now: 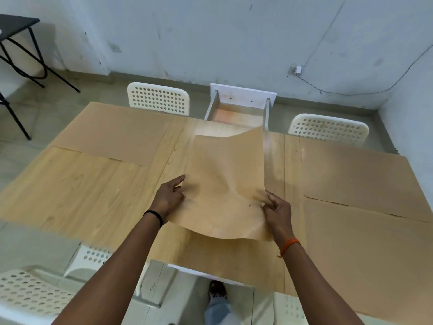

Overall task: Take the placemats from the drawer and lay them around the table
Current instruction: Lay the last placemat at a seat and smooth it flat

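Both arms out, L hand [169,198] & R hand [276,208] pinching placemat [225,181]

bare table [93,191] at near left, laid placemats [365,207] filling right side, open drawer [236,109] jutting beyond far edge

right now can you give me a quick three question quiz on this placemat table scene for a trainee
1. True or false: both hands hold the bent tan placemat above the light wooden table.
2. How many tan placemats already lie flat on the table: A two, B three, C five?
3. Fill in: the open white drawer at the far edge shows ____ placemats inside.

Key
1. True: the left hand and right hand pinch its near corners with their fingers.
2. B: one far left, two on the right.
3. No.
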